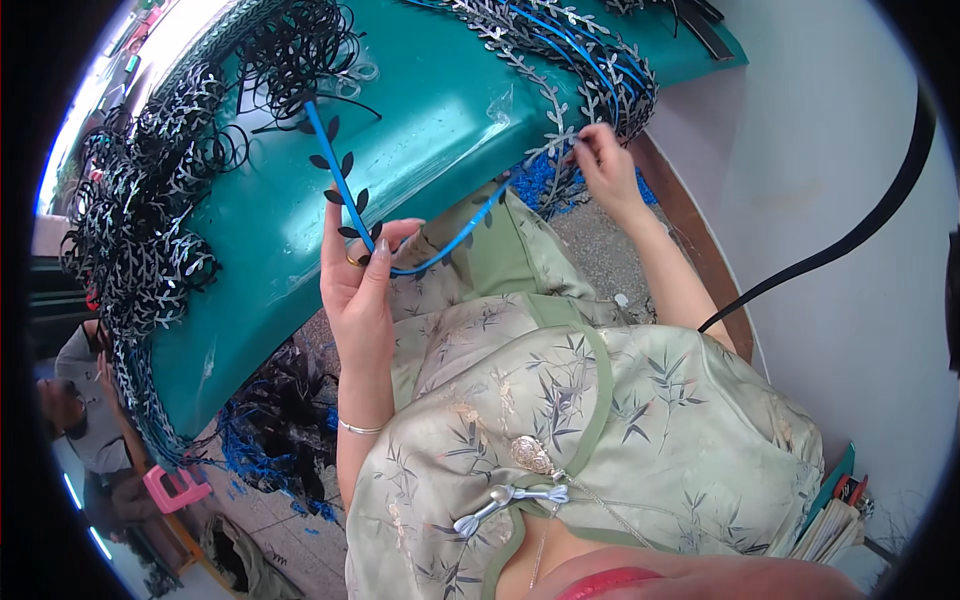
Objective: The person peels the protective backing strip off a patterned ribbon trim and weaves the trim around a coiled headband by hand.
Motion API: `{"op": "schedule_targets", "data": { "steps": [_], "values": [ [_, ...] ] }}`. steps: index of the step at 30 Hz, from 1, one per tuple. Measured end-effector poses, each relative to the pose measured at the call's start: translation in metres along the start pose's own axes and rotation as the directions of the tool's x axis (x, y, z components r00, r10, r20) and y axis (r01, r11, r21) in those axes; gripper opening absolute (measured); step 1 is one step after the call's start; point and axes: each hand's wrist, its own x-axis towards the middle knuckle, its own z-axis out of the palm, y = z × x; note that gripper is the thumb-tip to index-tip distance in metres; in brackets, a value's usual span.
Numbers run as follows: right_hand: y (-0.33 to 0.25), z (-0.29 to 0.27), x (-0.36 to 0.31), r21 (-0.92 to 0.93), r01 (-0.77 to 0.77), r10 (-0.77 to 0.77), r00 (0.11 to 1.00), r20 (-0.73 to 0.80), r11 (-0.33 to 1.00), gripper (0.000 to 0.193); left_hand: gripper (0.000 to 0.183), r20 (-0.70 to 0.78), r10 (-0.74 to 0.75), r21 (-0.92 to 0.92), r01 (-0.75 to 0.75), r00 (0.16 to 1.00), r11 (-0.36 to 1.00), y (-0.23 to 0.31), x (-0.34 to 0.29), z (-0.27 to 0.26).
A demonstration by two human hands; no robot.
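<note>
My left hand (pixel 356 290) holds a blue strip edged with black leaf shapes (pixel 344 186) between thumb and fingers, over the near edge of the table. From there one end runs up to a tangle of black leaf trim and loops (pixel 297 58). The other part sags in a curve toward the right and passes near a bundle of grey and blue leaf trim (pixel 560 95) hanging off the table. Beside that bundle is my right hand (pixel 610 178), fingertips pinched together. What lies between those fingertips is too small to make out.
A glossy green table cover (pixel 270 260) curves across in front. At left lies a heap of black and silver leaf trim (pixel 150 200). Blue and black scraps (pixel 275 420) cover the floor below. A pink stool (pixel 178 488) and another person (pixel 90 400) are at far left.
</note>
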Motion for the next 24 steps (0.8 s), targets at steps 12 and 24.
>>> {"op": "schedule_targets", "data": {
  "steps": [12, 24],
  "values": [
    [-0.026, -0.03, 0.054, 0.134, 0.014, 0.009, 0.986, -0.165, 0.991, 0.007, 0.026, -0.009, -0.008, -0.138, 0.007, 1.0, 0.99, -0.01, 0.007, -0.011],
    [-0.098, -0.101, 0.014, -0.19, 0.312, -0.12, 0.751, 0.649, 0.931, 0.03, 0.027, 0.023, -0.15, -0.258, 0.151, 0.988, 0.954, -0.029, -0.002, -0.006]
  ]
}}
